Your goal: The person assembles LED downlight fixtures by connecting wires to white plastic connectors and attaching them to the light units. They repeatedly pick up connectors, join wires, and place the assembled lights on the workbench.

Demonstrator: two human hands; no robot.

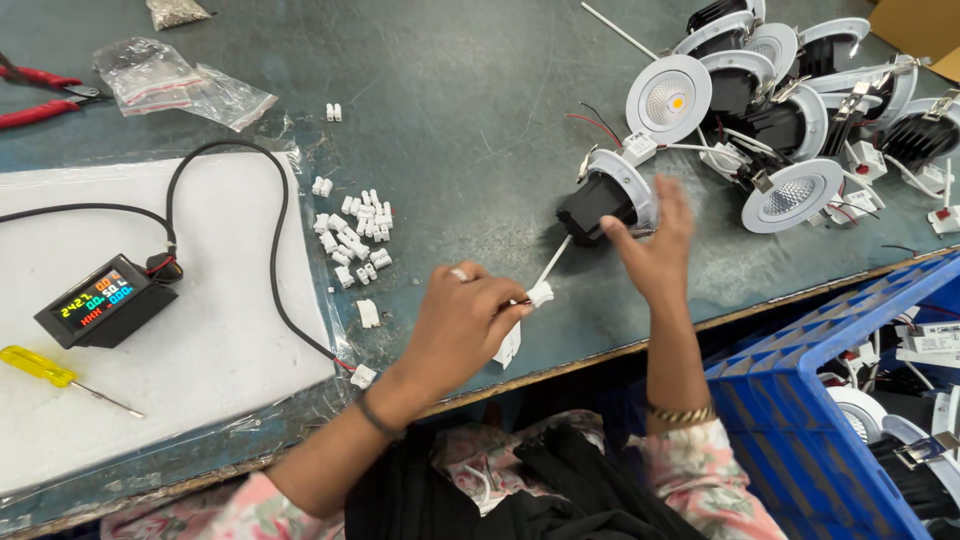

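My left hand [462, 322] pinches a small white connector [540, 293] at the end of a white sleeved cable [553, 264]. That cable runs up to a round downlight with a black heat sink and white rim [607, 197] lying on the dark table. My right hand [655, 247] is raised just right of that downlight, fingers spread, thumb near the black body, holding nothing that I can see. A white tag [508, 345] hangs below my left fingers.
A pile of several white downlights [790, 100] fills the far right. Loose white connectors [357, 235] lie mid-table. A black meter with a lit display [103, 302], yellow screwdriver [40, 366] and white foam sheet [210, 330] sit left. A blue crate [830, 390] stands lower right. Red-handled pliers [35, 95] lie far left.
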